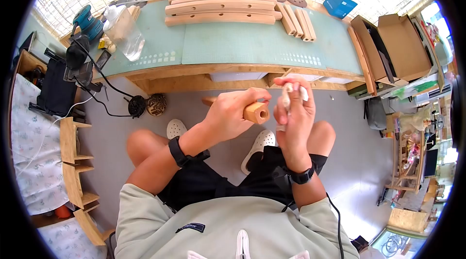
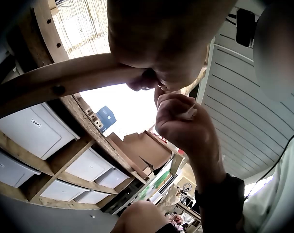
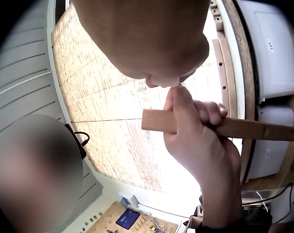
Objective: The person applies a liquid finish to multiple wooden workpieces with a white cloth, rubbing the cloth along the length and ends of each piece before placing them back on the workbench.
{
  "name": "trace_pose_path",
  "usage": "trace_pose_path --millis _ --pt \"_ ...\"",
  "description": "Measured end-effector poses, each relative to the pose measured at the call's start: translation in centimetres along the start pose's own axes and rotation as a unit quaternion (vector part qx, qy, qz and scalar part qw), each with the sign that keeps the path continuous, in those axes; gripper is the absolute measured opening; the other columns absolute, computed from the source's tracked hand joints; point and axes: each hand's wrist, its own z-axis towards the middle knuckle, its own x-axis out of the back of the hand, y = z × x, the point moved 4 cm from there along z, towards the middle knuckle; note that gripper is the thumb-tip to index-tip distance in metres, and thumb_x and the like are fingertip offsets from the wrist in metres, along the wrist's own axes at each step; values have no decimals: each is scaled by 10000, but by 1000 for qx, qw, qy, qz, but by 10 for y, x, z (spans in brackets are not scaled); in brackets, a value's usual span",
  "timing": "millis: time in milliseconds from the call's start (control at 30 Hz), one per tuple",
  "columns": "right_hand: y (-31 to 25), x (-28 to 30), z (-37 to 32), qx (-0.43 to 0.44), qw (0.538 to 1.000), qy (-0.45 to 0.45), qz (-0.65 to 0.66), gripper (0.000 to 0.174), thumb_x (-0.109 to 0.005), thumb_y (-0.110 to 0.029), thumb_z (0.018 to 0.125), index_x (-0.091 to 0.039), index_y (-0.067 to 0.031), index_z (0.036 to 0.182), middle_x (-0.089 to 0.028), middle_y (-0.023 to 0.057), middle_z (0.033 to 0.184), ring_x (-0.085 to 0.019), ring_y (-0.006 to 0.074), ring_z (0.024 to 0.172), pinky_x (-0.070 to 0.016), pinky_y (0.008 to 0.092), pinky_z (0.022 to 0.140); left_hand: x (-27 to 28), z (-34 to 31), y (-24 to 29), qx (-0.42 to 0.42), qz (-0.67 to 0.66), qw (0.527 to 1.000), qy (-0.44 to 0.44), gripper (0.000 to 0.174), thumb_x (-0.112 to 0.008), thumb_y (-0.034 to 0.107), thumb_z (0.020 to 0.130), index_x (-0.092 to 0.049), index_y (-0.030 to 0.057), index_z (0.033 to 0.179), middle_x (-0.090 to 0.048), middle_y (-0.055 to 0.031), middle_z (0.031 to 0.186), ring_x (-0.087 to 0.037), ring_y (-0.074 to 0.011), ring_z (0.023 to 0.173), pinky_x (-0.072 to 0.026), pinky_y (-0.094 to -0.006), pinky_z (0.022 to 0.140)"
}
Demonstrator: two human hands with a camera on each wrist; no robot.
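My left hand grips a wooden bar near one end; the end with a round hole faces toward me. In the right wrist view the fingers of the left hand curl round the bar, which runs off to the right. My right hand is just right of the bar's end, fingers curled round a crumpled white cloth or tissue. A bit of that white material shows at the right hand in the left wrist view.
Long drilled wooden rails and several short bars lie on the green-topped bench. A clear bottle and a sander stand at left. A cardboard box is at right, a round container on the floor.
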Motion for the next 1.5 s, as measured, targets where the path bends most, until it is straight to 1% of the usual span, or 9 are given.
trace_pose_path --millis 233,400,567,700,900,1067,1233,1333,1500 --pt "34 34 -1 -35 955 -208 -207 110 -590 -41 1001 -688 -85 1026 -645 142 1299 -656 130 860 -513 255 648 19 10 -18 124 -102 986 50 149 -756 46 928 -674 60 1051 -618 3 771 -504 -88 620 -443 -241 592" --pt "73 22 -34 -37 815 -414 -403 205 -666 96 855 -706 -34 1009 -636 139 1150 -677 251 983 -558 355 839 52 18 -61 201 -522 826 76 416 -529 398 1092 -536 36 1297 -594 -27 800 -571 -116 704 -498 -301 677" --pt "42 36 -35 -2 874 -369 -318 186 -651 89 884 -714 -39 1002 -642 125 1081 -674 244 954 -543 328 848 34 41 -47 210 -466 854 93 663 -431 562 1078 -405 37 1482 -619 -92 1121 -598 -180 1045 -493 -368 961" --pt "-34 99 25 20 917 -111 -382 67 -658 -41 971 -720 -29 995 -703 64 1047 -657 143 928 -527 278 837 23 38 -58 238 -276 928 74 580 -474 493 1094 -473 35 1451 -637 -99 1232 -610 -164 1099 -495 -338 968" --pt "-111 258 164 -188 783 -65 -590 135 -713 -142 942 -738 -22 999 -733 19 933 -655 112 875 -515 262 790 16 36 -72 300 -231 926 -16 283 -587 228 1074 -637 -2 1230 -693 -52 1078 -637 -109 979 -509 -259 899" --pt "-149 344 250 -71 694 37 -716 156 -701 -166 942 -748 -18 945 -707 44 818 -638 124 775 -518 291 722 28 43 -83 305 -150 940 26 258 -624 203 1048 -647 -6 1197 -697 -40 1009 -645 -100 939 -522 -263 867" --pt "-139 264 237 126 817 130 -547 249 -617 -255 1033 -720 -30 1054 -731 49 907 -618 122 701 -515 264 623 69 61 -102 201 182 960 64 279 -646 159 993 -644 7 1226 -696 -107 1165 -658 -251 1072 -524 -381 943" --pt "-89 201 198 -15 976 83 -203 331 -597 -352 1054 -622 -66 1219 -689 104 1064 -568 108 696 -514 237 587 99 64 -143 139 413 894 100 330 -655 167 967 -632 40 1271 -640 -137 1307 -587 -325 1233 -459 -457 1053" --pt "-27 124 139 -159 984 -11 82 389 -553 -303 1047 -520 -39 1331 -615 178 1253 -616 206 964 -559 311 799 123 50 -196 180 527 824 104 432 -689 221 936 -611 101 1343 -583 -143 1364 -493 -358 1345 -356 -515 1151"
